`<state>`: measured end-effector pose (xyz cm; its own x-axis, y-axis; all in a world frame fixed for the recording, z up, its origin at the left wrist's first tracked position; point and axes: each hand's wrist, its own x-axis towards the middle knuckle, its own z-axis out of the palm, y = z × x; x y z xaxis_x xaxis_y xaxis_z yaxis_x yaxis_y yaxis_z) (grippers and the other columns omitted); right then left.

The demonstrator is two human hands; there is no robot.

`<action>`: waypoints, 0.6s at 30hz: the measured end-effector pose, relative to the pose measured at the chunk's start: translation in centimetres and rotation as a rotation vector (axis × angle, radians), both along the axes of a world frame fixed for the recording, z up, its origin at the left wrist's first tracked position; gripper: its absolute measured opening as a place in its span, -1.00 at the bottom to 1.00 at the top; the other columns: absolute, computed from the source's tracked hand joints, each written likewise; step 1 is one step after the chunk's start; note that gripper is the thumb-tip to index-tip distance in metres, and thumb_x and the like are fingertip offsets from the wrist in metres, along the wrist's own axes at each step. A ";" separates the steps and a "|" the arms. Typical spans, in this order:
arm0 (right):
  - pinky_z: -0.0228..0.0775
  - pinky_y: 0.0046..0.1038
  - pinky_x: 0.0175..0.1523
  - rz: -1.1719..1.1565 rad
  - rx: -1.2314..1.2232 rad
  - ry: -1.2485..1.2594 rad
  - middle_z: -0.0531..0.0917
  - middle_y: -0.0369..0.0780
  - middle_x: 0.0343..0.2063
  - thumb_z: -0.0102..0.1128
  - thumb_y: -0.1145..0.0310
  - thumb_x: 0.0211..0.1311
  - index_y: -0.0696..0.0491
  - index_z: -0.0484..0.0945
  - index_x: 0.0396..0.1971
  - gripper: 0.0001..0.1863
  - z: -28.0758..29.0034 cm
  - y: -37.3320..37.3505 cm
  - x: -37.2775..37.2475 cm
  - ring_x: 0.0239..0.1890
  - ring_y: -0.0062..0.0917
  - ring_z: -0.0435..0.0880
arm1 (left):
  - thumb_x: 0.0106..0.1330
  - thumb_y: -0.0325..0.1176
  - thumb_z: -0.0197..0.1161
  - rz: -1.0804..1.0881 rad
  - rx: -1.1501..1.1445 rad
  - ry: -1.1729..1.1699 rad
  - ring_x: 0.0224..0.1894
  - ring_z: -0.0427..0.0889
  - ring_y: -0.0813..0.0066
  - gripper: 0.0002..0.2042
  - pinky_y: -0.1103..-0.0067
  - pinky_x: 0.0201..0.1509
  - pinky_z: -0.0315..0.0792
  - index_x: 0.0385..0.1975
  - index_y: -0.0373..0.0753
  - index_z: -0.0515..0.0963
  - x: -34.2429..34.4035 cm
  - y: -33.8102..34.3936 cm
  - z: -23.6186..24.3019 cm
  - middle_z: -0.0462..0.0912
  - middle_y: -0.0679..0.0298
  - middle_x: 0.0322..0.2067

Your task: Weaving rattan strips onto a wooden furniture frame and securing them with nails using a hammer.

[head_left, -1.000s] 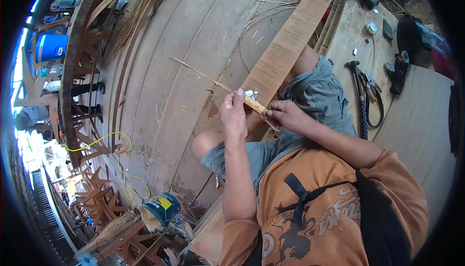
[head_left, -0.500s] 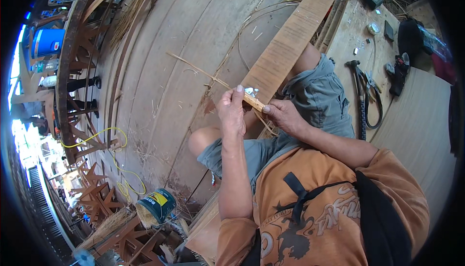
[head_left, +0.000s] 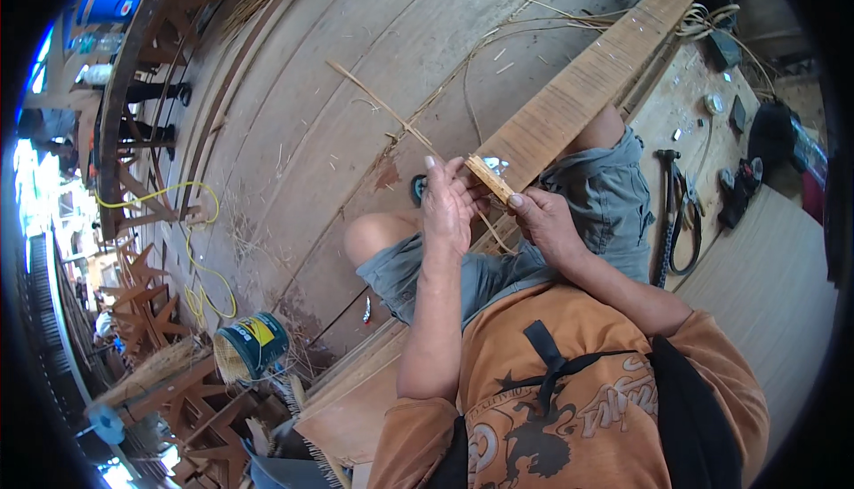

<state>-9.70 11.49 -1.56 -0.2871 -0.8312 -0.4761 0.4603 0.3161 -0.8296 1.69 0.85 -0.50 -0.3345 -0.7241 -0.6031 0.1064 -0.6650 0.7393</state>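
Observation:
Between my two hands is a short, narrow light-wood piece (head_left: 489, 177) beside the near end of a long brown plank. My right hand (head_left: 544, 220) pinches its lower end between thumb and fingers. My left hand (head_left: 447, 209) is at its other end, thumb raised and fingers apart, fingertips close behind the piece; whether they touch it is unclear. A thin cane-like strip (head_left: 382, 106) runs from near my left thumb out to the upper left. Another thin strip (head_left: 495, 233) curves below the piece, between my hands. Small shiny bits (head_left: 495, 165) lie on the plank end.
The plank (head_left: 587, 71) slants away to the upper right, past my knee. On the board at right lie a hammer (head_left: 665, 213), pliers (head_left: 689, 195) and a dark strap. A dark green bucket (head_left: 252, 347), yellow cord (head_left: 191, 258) and wooden star shapes (head_left: 142, 302) are at left.
My left thumb has lifted off the wood piece and the left fingers have loosened. My right hand keeps its pinch. The whole view has shifted, showing more of the plank's far end.

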 end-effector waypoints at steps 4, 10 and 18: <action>0.04 -0.65 -0.65 0.025 -0.033 0.055 0.36 -0.38 -0.73 0.12 0.08 0.32 0.13 0.48 -0.52 -0.60 -0.9 0.3 -0.2 -0.74 -0.74 0.24 | 0.36 -0.18 0.14 -0.089 -0.016 -0.008 -0.26 0.60 0.50 -0.68 0.59 -0.28 0.49 -0.04 -0.28 0.41 -0.1 1.6 0.5 0.60 0.22 -0.22; 0.22 -0.62 -0.49 0.050 -0.018 0.173 0.45 -0.38 -0.66 0.12 0.12 0.32 0.17 0.55 -0.47 -0.62 -1.1 0.8 -0.6 -0.58 -0.75 0.35 | 0.30 -0.35 0.21 -0.102 0.042 0.103 -0.35 0.57 0.58 -0.73 0.65 -0.35 0.47 -0.07 -0.31 0.46 -0.7 2.0 1.1 0.58 0.27 -0.26; 0.23 -0.67 -0.45 0.075 -0.154 0.272 0.41 -0.45 -0.61 0.13 0.29 0.31 0.18 0.52 -0.22 -0.76 -1.7 4.4 -1.5 -0.54 -0.78 0.33 | 0.29 -0.40 0.22 -0.067 0.011 0.045 -0.34 0.56 0.60 -0.79 0.65 -0.32 0.48 -0.12 -0.26 0.46 -1.3 1.3 1.4 0.58 0.33 -0.27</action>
